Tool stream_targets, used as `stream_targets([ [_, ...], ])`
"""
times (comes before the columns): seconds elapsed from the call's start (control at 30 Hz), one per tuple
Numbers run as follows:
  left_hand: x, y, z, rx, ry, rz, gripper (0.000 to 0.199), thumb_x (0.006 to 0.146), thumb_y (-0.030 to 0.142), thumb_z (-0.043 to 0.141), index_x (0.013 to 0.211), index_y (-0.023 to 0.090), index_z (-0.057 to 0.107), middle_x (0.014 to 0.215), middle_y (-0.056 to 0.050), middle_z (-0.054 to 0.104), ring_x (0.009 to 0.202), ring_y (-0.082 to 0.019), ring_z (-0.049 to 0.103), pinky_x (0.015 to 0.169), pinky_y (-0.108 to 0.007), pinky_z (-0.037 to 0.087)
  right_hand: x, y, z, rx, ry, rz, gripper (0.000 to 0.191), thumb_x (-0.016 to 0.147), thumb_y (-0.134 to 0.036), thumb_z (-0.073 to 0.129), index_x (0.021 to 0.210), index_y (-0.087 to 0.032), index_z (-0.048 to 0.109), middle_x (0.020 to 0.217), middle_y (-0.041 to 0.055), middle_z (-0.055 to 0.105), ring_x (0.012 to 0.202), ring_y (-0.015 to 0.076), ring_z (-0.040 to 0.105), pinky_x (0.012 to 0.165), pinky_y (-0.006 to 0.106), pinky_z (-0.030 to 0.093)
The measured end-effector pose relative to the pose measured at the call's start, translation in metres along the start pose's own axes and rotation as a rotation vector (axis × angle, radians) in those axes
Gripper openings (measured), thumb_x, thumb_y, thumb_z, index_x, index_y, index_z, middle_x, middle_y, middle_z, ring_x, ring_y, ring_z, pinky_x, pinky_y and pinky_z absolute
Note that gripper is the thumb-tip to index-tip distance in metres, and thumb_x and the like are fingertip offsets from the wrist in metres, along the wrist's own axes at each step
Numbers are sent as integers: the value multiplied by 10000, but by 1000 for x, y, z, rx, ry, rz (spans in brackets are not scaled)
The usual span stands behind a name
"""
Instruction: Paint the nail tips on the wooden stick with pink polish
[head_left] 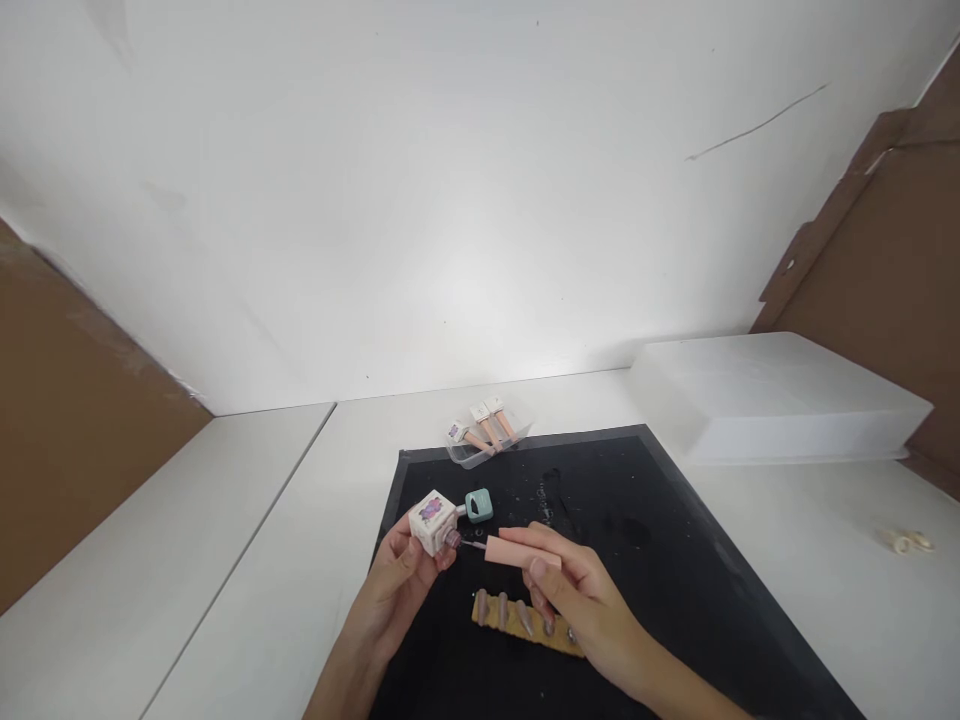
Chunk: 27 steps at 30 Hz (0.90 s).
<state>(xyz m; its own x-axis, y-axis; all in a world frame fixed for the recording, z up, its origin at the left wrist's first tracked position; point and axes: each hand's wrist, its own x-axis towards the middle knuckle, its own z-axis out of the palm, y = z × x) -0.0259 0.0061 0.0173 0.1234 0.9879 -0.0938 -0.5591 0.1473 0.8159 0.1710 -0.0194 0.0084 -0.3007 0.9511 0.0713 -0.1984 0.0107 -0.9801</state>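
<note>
The tan strip [514, 622] probably obstructs room beneath the right hand [583, 590].

I have a white table [315, 520] before me, a dark seam running across its left part, and a black mat [675, 580] lies on it. On the mat I see a tan strip [514, 628] and a small teal object [479, 505], while a clear tray [472, 460] straddles its far edge. To my right, a translucent white bin [795, 400] and some small beige pieces [904, 541] sit directly on the tabletop.
</note>
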Motion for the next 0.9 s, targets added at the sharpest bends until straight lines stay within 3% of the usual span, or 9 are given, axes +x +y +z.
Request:
stream_targets([
  [0.2,-1,-1,-3,13,-67,-30,379,614,334,766,959,203,677,874,-61,674,711,-136,548,594,-234,418,2,-5,2,-6,6,-40,329,812,-484,567,1040,-282,693,772,9,491,530,81,417,505,224,398],
  [0.43,-1,-3,-5,-9,-67,-57,428,566,318,798,964,217,678,956,-76,672,704,-135,540,602,-242,422,4,-3,5,33,-58,-104,298,816,-426,587,1051,-271,686,764,17,547,628,120,513,551,238,453],
  [0.6,-2,-3,-6,43,-80,-17,390,591,357,775,925,180,679,879,-63,642,674,-118,496,597,-233,412,3,-4,5,-220,9,-419,276,851,-241,555,1106,-277,653,717,8,550,555,108,485,471,222,413],
  [0.73,-3,-2,-4,94,-125,-17,401,616,412,745,919,158,679,764,-41,605,648,-111,475,603,-230,406,2,-10,3,-570,115,-766,399,834,-63,511,1164,-269,601,767,33,630,636,143,537,554,268,459],
  [0.9,-3,-2,-1,119,-140,-7,412,624,432,730,926,156,678,729,-25,581,632,-104,461,590,-218,400,-1,-13,-2,-1034,99,-1037,437,840,-63,526,1269,-136,504,696,57,658,571,162,509,490,275,436],
])
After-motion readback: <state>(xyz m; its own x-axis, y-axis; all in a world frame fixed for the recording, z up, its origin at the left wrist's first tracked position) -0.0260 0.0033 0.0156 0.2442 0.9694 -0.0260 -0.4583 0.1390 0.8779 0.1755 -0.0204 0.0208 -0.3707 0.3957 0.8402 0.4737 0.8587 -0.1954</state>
